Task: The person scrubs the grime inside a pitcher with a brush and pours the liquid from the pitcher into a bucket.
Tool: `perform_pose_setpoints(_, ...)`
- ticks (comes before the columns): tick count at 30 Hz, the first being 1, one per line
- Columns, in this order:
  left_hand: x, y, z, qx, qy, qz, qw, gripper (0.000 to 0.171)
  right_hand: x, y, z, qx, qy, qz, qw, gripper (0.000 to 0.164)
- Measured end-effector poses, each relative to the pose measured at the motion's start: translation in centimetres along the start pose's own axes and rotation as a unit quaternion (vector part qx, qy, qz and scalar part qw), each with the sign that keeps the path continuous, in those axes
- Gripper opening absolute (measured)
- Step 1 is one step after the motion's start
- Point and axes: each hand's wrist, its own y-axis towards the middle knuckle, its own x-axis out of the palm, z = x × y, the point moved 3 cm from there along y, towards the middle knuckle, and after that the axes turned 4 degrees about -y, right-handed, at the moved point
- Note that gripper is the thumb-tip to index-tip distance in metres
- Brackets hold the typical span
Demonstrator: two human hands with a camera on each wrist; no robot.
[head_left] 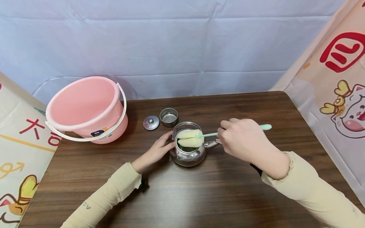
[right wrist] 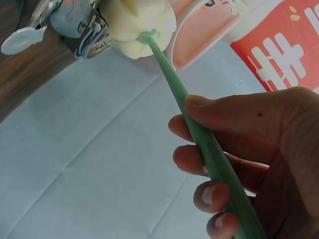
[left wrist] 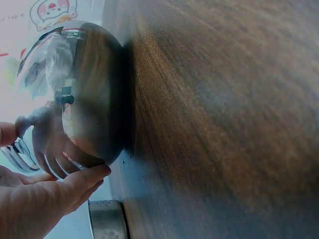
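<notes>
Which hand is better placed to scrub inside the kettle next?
Probably the right hand: it grips the green handle, and the sponge is at the mouth of the kettle. The left hand touches the kettle's side, so it seems better suited to steadying.

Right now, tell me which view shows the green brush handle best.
The right wrist view: the green brush handle runs large and close from the sponge through the right hand, though the bottom edge crops it. The head view shows it smaller, middle covered by the hand; the left wrist view shows none.
</notes>
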Motion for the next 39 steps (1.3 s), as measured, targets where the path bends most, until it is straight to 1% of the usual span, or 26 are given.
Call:
perform_pose_setpoints(5, 0.0, 0.0, 0.1, -0.003, 0.001, 0.001, 1.0000, 0.049, -0.5, -0.5, 0.6, -0.003, 0.000, 0.035, 0.999, 0.017)
perform_pose_setpoints(7, 0.0, -0.1, 0.1, -0.004, 0.001, 0.001, 1.0000, 0.049, -0.6, -0.8, 0.9, 0.000, 0.002, 0.052, 0.999, 0.016)
perform_pose_setpoints(14, 0.1, 0.0, 0.0, -0.006, 0.004, 0.003, 1.0000, 0.049, -0.4, -1.6, 1.7, 0.022, 0.004, 0.105, 0.994, 0.030)
perform_pose_setpoints(19, 0.1, 0.1, 0.1, 0.014, 0.010, 0.006, 0.9998, 0.048, 0.1, -2.2, 2.2, 0.049, -0.005, 0.132, 0.990, 0.038)
perform_pose_setpoints(21, 0.1, 0.1, 0.1, 0.016, 0.010, 0.006, 0.9998, 0.048, 0.2, -2.4, 2.4, 0.065, -0.011, 0.137, 0.988, 0.039)
perform_pose_setpoints(25, 0.1, 0.1, 0.0, 0.014, -0.001, 0.004, 0.9999, 0.048, 0.3, -2.9, 3.0, 0.097, -0.016, 0.155, 0.983, 0.033)
perform_pose_setpoints(29, 0.1, 0.0, 0.1, 0.016, -0.010, 0.004, 0.9998, 0.048, 0.5, -3.3, 3.6, 0.123, -0.008, 0.180, 0.976, 0.029)
perform_pose_setpoints(34, 0.1, 0.0, 0.2, 0.012, -0.001, 0.005, 0.9999, 0.047, 0.9, -3.9, 4.5, 0.152, -0.001, 0.200, 0.968, 0.030)
perform_pose_setpoints(39, 0.1, 0.0, 0.3, 0.023, 0.010, 0.008, 0.9997, 0.047, 1.4, -4.5, 5.4, 0.181, 0.006, 0.217, 0.959, 0.028)
